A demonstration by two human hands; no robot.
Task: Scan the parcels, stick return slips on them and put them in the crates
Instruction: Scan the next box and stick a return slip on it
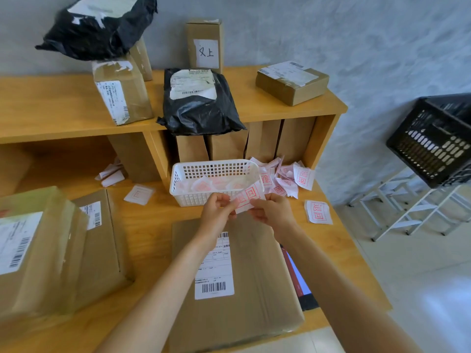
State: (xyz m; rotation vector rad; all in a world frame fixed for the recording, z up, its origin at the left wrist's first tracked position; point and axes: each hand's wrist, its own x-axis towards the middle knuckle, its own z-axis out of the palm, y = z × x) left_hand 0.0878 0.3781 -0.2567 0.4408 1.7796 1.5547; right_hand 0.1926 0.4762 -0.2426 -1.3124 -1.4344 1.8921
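I hold a small white paper return slip with a red stamp point(246, 198) between both hands, just above the near rim of the white perforated plastic basket point(216, 169). The fingers point(230, 203) of my left hand point(216, 208) pinch its left edge, and those of my right hand point(271, 208) pinch its right edge; both hands are closed on the paper. The slip looks thin, limp and nearly weightless, so I judge it will curl or tear if pulled hard. If it is a sticker, which I cannot tell for certain, the backing should be peeled from a corner with the rest kept flat.

In front of the basket, under my forearms, lies the large flat brown cardboard parcel with a white barcode label point(254, 289) on the wooden surface point(153, 225). It looks stiff and probably light for its size; I would lift it by its two long edges.

The basket holds more stamped slips in a loose layer. Right of the basket, a heap of crumpled slips point(285, 178) sits on the surface, and one flat slip point(318, 212) lies apart, farther right. Far right of the basket, off the surface, a black plastic crate point(433, 143) stands on a white metal rack point(413, 215); I cannot see what it holds.
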